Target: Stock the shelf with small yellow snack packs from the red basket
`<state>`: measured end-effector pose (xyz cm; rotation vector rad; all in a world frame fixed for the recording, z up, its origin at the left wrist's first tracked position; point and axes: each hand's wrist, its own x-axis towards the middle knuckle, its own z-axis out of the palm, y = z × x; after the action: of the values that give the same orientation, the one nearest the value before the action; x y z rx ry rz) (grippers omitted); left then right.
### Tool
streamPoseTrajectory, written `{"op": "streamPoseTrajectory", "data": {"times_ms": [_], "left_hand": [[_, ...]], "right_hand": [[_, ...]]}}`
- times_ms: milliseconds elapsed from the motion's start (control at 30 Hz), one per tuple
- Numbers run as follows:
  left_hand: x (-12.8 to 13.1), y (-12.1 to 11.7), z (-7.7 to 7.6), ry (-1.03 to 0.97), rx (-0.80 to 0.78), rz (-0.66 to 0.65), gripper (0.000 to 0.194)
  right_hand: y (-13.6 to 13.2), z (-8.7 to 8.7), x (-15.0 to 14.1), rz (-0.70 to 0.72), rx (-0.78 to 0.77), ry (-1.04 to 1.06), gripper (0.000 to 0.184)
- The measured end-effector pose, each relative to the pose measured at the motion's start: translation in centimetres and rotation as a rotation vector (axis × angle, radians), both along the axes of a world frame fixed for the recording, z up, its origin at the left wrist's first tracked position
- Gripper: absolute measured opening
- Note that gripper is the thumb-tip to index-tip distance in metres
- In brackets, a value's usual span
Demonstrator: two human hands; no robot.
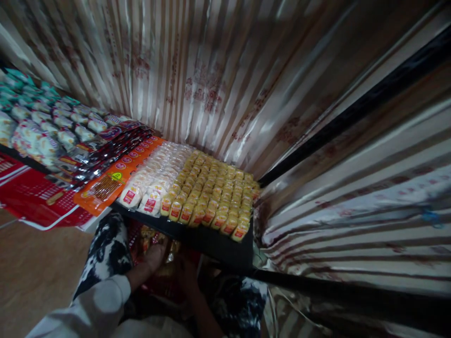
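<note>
Between my knees, under the edge of a black shelf [214,244], a red basket [136,234] holds small wrapped snacks [146,232] in shiny yellowish packs. My left hand [155,256] reaches down into it among the packs; its fingertips blur into the dimness, so its grip cannot be made out. Deep in shadow beside it, my right hand [186,272] is also low at the basket, its fingers hidden. On the shelf above stand tight rows of yellow-wrapped cakes [211,192] and white-wrapped cakes [151,183].
Left along the shelf lie an orange snack packet [105,185], stacked dark packets [116,145] and many white and green packs [45,122]. A red crate [31,192] sits below them. Striped curtain [197,70] hangs behind and right, with a black pole [352,112] crossing it.
</note>
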<state>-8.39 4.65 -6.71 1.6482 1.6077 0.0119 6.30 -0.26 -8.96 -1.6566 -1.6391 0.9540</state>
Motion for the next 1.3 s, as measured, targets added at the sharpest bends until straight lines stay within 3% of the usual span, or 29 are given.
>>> {"op": "streamPoseTrajectory", "data": {"times_ms": [100, 233, 333, 533, 700, 867, 933, 1033, 1167, 1300], "left_hand": [[0.2, -0.1, 2.0, 0.018, 0.022, 0.005, 0.038], [0.2, -0.7, 5.9, -0.275, -0.013, 0.150, 0.031], [0.2, -1.2, 8.8, -0.492, -0.137, 0.261, 0.038], [1.0, -1.2, 13.1, -0.815, -0.239, 0.361, 0.037], [3.1, -0.4, 15.9, -0.986, -0.308, 0.535, 0.022], [5.0, 0.8, 18.1, -1.070, -0.357, 0.707, 0.015], [5.5, 1.4, 18.8, -1.073, -0.396, 0.679, 0.018], [6.2, 2.1, 19.7, -1.092, -0.460, 0.539, 0.022], [7.0, 3.1, 20.2, -1.113, -0.427, 0.435, 0.022], [7.9, 3.9, 20.1, -1.118, -0.326, 0.330, 0.023]], "right_hand": [[0.1, 1.5, 0.0, 0.001, -0.022, 0.044, 0.030], [-0.2, 4.7, -0.2, -0.101, -0.008, 0.131, 0.032], [-0.8, 6.8, 0.0, -0.068, -0.045, 0.298, 0.030], [-1.6, 9.6, 0.9, -0.088, 0.015, 0.584, 0.027], [-1.8, 11.7, 1.6, -0.155, 0.133, 0.541, 0.035], [-1.8, 13.7, 2.8, -0.194, 0.354, 0.246, 0.045], [-1.6, 14.2, 3.4, -0.229, 0.392, 0.205, 0.038], [-1.1, 14.8, 4.3, -0.330, 0.359, 0.295, 0.035], [-0.2, 16.1, 5.3, -0.435, 0.166, 0.584, 0.047], [0.7, 17.5, 6.2, -0.488, 0.030, 0.803, 0.045]]}}
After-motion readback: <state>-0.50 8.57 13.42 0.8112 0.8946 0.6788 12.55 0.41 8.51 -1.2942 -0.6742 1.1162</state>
